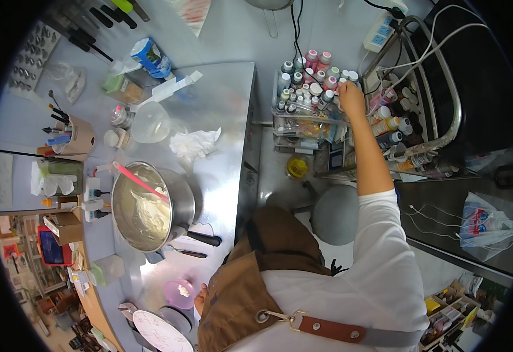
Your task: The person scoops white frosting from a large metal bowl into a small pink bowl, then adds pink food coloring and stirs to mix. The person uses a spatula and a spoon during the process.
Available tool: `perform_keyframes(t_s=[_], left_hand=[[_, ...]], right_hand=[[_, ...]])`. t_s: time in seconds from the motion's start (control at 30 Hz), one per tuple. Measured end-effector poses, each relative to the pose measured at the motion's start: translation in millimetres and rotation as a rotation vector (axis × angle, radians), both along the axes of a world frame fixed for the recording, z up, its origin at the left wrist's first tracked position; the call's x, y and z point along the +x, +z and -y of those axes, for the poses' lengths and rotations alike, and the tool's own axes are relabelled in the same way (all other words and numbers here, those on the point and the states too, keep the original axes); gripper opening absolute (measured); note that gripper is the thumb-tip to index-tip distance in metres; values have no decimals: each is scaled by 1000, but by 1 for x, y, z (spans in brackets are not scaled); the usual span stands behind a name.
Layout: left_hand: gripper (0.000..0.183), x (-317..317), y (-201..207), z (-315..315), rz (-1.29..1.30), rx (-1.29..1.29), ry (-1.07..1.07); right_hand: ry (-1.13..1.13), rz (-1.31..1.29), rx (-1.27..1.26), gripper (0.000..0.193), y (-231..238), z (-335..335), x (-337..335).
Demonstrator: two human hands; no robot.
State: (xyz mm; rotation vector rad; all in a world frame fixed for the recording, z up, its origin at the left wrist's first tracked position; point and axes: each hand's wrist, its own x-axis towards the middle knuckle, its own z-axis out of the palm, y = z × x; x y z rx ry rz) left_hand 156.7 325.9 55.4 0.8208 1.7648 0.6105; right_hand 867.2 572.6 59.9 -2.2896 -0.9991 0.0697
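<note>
My right hand (351, 98) reaches into a clear bin (303, 119) packed with small capped bottles (315, 89). Its fingers curl down among the white caps at the bin's right side, and what they grip is hidden. Low in the view, partly covered by my brown apron, my left hand (200, 298) closes at the rim of a pink bowl (175, 299) with a dab of white cream inside. A large steel mixing bowl (187, 202) stands on the metal table, holding pale cream (151, 214) and a pink spatula (142, 183).
White crumpled paper (195, 144) and a clear bowl (151, 123) lie on the metal table (224, 105). A black-handled tool (203, 237) sits beside the mixing bowl. Right of the bin, a metal-railed rack (453, 105) holds more bottles, with white cables above. A round stool (335, 214) stands below.
</note>
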Motion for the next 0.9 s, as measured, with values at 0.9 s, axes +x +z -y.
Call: perform_keyframes(t_s=[0.9], left_hand=[[26,57,76,-44,85,214,-91]], right_hand=[[132,496,72,34,99,-79,17]])
